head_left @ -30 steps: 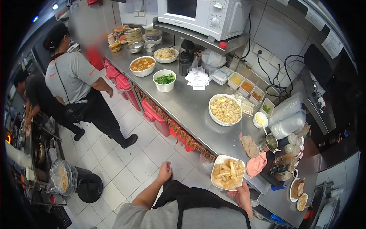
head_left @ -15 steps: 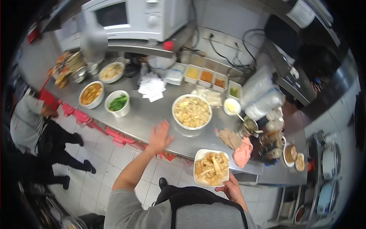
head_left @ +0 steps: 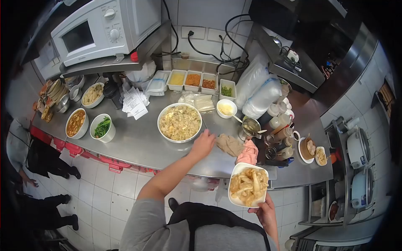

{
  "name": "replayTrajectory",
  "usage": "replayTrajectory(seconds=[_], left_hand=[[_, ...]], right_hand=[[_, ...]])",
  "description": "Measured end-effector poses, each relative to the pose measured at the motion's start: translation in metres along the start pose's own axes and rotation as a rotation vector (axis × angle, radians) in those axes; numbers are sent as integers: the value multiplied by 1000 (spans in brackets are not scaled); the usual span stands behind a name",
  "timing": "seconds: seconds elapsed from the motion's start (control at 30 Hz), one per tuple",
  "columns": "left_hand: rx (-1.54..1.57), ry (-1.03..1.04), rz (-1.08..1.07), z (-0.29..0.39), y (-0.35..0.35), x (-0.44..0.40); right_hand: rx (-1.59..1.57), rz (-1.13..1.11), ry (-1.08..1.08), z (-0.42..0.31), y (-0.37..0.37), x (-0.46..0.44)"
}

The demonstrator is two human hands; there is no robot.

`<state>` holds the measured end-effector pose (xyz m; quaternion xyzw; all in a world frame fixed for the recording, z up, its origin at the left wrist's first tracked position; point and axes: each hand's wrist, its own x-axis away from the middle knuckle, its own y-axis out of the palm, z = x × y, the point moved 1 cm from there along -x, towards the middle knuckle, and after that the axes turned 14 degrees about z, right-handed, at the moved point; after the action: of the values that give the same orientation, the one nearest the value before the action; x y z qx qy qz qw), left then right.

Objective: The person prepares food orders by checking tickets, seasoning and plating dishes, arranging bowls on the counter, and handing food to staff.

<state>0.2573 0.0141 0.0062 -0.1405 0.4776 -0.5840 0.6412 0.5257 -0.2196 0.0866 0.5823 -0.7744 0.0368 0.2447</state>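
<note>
My right hand grips the lower right edge of a square white bowl of pale brown fried pieces, held at the counter's front edge. My left hand is over the counter, between a round white bowl of fried rice and a beige cloth. Its fingers are curled together at the end of a thin utensil; what they hold is hidden. A pink cloth lies just behind the square bowl.
Left on the steel counter are bowls of greens and brown stew, and receipts. Behind stand topping tubs; right are a metal pot, bottles and a steamer. Co-workers stand left.
The view has turned right. My left hand has risen from beside my body, passed over the counter edge with fingers spread, and come to the cloth with fingers curled. The square bowl stays in my right hand.
</note>
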Motion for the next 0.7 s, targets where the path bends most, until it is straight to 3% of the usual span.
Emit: replayTrajectory(seconds=[0.13,0.33,0.43,0.53,0.6,0.67,0.7], left_hand=[[-403,-376,-299,-23,41,-39],[-797,-478,103,-39,97,-75],[-643,-519,233,-16,98,-90],[-599,11,180,27,75,-71],[-226,2,-94,44,79,-42],[-229,134,86,52,87,-2],[-216,80,29,51,84,-6]], right_hand=[[-17,-20,21,2,-19,0],[-9,13,53,6,-34,2],[-36,5,42,11,-47,0],[-47,2,26,13,-56,2],[-62,20,18,12,-59,3],[-72,38,15,14,-65,3],[-76,45,13,15,-67,3]])
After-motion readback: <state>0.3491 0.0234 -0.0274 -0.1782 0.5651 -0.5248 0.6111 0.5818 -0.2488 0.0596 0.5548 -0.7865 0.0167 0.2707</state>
